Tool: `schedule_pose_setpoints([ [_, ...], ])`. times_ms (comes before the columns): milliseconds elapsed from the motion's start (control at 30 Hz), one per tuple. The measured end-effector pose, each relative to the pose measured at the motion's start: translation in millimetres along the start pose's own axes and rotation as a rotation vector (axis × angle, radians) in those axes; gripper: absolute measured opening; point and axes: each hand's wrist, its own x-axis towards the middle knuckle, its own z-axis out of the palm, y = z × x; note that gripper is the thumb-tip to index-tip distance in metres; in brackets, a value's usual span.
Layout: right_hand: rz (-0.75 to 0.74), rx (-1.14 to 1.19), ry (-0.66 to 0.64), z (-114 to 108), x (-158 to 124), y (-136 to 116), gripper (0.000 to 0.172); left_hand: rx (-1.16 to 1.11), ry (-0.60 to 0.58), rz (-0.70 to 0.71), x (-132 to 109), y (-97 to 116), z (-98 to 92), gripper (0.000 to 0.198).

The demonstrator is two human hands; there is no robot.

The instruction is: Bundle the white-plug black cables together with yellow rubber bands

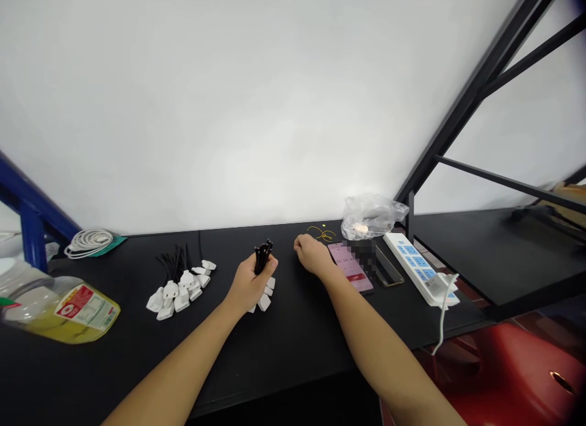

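White plugs (pixel 264 302), black cords (pixel 262 257), in left hand (pixel 249 285)

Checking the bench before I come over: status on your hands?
Left hand gripping a bundle of black-corded white plugs. Right hand on the black table, beside a pink-screened phone. More plugs lying to the left.

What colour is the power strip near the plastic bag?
The power strip is white with light-blue socket panels, best seen in the head view.

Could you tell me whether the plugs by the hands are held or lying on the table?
Held: the left hand grips the black cords, and white plugs show past its fist.
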Motion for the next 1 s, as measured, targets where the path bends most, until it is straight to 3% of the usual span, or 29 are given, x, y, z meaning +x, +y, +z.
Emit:
schedule_pose_setpoints([
  [100, 0.009, 0.031, 0.068, -1, 0, 4, 0.026, 0.000, -0.010, 0.008, 0, 0, -0.1, 0.032],
  [233, 0.076, 0.001, -0.016, 3, 3, 12, 0.032, 0.008, -0.011, 0.011, 0, -1, -0.2, 0.033],
  [333, 0.020, 0.028, 0.000, 9, 5, 8, 0.037, 0.008, -0.013, 0.009, 0, 0, -0.3, 0.033],
  [467, -0.030, 0.029, -0.010, 17, 8, -6, 0.024, 0.026, -0.010, 0.019, 1, 0, -1.0, 0.034],
  [667, -0.032, 0.081, 0.031, 21, 10, -12, 0.019, 0.027, -0.004, 0.008, 1, 0, -1.4, 0.031],
  [767, -0.093, 0.479, 0.010, 13, 3, -12, 0.016, -0.015, 0.015, -0.030, 1, 0, -0.2, 0.034],
  [900, -0.238, 1.220, -0.203, -5, -12, -25, 0.025, -0.024, 0.016, -0.039, 0, -1, 1.1, 0.043],
  [1000, -0.278, 1.414, -0.301, -15, -21, -37, 0.035, -0.003, 0.011, -0.025, 1, -2, 1.5, 0.034],
])
